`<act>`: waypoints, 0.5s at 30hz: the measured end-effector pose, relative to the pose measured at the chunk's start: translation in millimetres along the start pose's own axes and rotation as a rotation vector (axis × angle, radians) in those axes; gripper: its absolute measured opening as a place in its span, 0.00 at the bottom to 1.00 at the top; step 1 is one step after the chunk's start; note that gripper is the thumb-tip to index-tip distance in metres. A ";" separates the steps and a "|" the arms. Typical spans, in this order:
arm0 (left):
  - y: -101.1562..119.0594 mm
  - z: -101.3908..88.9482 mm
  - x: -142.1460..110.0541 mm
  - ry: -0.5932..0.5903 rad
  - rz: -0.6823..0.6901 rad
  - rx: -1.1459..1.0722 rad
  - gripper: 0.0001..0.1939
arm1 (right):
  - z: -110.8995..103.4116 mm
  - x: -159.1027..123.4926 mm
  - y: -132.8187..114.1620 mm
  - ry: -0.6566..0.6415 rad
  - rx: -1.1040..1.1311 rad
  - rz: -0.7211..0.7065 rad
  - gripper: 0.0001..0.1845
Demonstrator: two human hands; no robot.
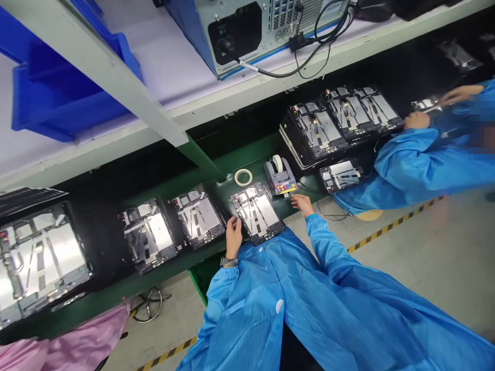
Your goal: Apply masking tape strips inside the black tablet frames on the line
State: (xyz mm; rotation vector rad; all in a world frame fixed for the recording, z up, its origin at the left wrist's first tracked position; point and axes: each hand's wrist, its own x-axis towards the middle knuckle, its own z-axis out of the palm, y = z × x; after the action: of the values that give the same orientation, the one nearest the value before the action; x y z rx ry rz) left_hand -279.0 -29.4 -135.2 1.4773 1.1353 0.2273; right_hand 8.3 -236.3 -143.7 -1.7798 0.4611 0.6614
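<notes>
Well, the stiff but delicate tablet casing [257,214] lay on the bench [201,260] between the hands, best held by its frame edge [266,238] clear of the exposed foil [267,210]; the left hand [234,237] rested open against it, while the right hand [302,205] lay open and empty just beside it.

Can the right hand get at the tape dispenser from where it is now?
Probably yes. The right hand is just in front of the tape dispenser, and nothing seems to stand between them. The open tablet frame lies to that hand's side, not across its way.
</notes>
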 end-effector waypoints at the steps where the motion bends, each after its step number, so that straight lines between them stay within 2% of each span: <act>1: -0.1 -1.0 4.0 0.011 -0.002 -0.005 0.29 | 7.6 1.0 5.2 -0.021 0.020 0.020 0.11; 4: 2.1 -2.9 8.9 0.019 -0.011 -0.032 0.30 | 24.1 2.6 15.7 -0.033 0.095 0.057 0.11; 10: 5.9 0.2 9.1 0.026 -0.003 -0.047 0.27 | 25.7 -9.4 36.6 0.141 0.264 0.075 0.12; 15: 15.0 2.6 11.2 0.122 0.044 -0.013 0.22 | 46.5 -11.2 33.9 0.184 0.388 0.082 0.14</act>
State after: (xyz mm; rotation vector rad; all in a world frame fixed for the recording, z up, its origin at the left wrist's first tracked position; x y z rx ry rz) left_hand -263.9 -20.2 -128.3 1.4945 1.1971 0.3590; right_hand -30.5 -202.2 -171.5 -1.4626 0.7386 0.4295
